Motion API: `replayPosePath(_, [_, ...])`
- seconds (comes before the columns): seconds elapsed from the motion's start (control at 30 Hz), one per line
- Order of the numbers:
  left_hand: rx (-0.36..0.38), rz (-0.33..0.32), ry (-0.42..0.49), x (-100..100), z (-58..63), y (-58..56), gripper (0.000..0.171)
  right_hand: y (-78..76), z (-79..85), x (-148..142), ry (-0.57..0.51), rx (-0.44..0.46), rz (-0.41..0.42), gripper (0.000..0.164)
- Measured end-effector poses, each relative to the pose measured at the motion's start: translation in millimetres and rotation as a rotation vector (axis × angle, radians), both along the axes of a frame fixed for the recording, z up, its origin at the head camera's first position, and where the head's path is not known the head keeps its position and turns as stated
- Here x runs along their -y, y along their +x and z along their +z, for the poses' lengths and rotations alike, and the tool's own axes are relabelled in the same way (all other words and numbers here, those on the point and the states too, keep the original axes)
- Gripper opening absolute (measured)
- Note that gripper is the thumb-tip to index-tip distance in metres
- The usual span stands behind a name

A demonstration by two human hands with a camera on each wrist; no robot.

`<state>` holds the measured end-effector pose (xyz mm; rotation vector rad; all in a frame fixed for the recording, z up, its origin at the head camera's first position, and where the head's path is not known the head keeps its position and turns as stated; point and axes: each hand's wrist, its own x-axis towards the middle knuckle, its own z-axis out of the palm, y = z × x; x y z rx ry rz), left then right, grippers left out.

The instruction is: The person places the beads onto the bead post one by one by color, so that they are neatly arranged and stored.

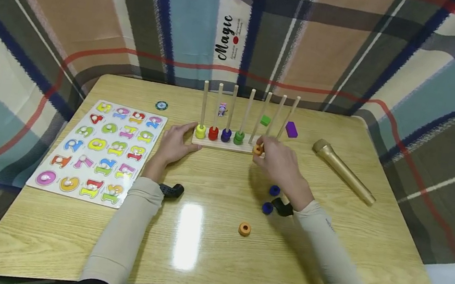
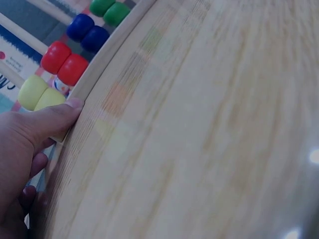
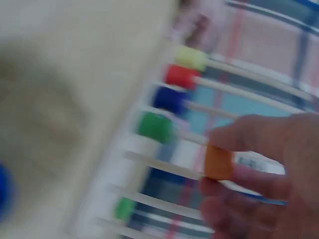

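Note:
A wooden peg stand (image 1: 227, 145) with several upright pegs stands towards the back of the table. Paired yellow beads (image 1: 200, 131), red beads (image 1: 213, 133), blue beads (image 1: 226, 135) and green beads (image 1: 239, 137) sit on its left pegs. At the stand's left end, my left hand (image 1: 174, 144) grips the base; the left wrist view has its thumb (image 2: 65, 114) against the base's edge. My right hand (image 1: 281, 164) pinches an orange bead (image 3: 218, 163) between thumb and fingers, beside the bare pegs. Whether the bead touches a peg is unclear.
Two blue beads (image 1: 274, 190) and another orange bead (image 1: 245, 229) lie nearer the front. A number puzzle board (image 1: 36, 178) is at left, a gold microphone (image 1: 343, 172) at right. Behind the stand are a small figurine (image 1: 222, 109), a green block (image 1: 265, 120) and a purple block (image 1: 292, 129).

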<state>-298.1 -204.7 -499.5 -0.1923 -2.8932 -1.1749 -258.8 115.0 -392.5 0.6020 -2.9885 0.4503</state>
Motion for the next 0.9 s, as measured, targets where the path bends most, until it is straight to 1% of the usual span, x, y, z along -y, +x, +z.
replayPosePath(0.1, [0.000,0.002,0.007,0,0.3,1.0,0.082,-9.3,27.5,-1,-0.144,-0.164,-0.002,0.029])
replayPosePath(0.17, [-0.001,0.003,0.013,0,0.2,1.8,0.082,-17.8,42.8,-2,-0.235,-0.270,-0.005,0.030])
replayPosePath(0.23, [-0.001,0.004,0.013,-1,-1.0,2.0,0.083,-27.1,54.1,-1,-0.298,-0.350,-0.012,0.031])
replayPosePath(0.27, [0.001,0.003,0.013,-1,-1.8,2.1,0.083,-31.4,58.2,-1,-0.313,-0.371,-0.018,0.032])
replayPosePath(0.33, [0.008,0.002,0.013,-2,-3.9,2.5,0.083,-38.6,63.4,0,-0.317,-0.373,-0.038,0.034])
replayPosePath(0.43, [0.013,-0.001,0.006,-3,-6.4,2.7,0.083,-44.9,66.1,2,-0.286,-0.333,-0.070,0.035])
replayPosePath(0.67, [0.003,-0.007,-0.003,-6,-5.3,2.3,0.083,-49.1,67.6,6,-0.234,-0.261,-0.129,0.042])
replayPosePath(0.73, [0.005,-0.003,-0.006,-5,-4.7,2.1,0.083,-49.6,67.4,6,-0.227,-0.243,-0.129,0.045])
replayPosePath(0.8, [0.007,-0.005,-0.016,-5,-3.7,2.1,0.083,-49.1,66.2,5,-0.226,-0.246,-0.119,0.048])
replayPosePath(0.9, [0.009,-0.004,-0.022,-4,-2.3,2.2,0.084,-44.7,63.4,3,-0.253,-0.295,-0.085,0.051])
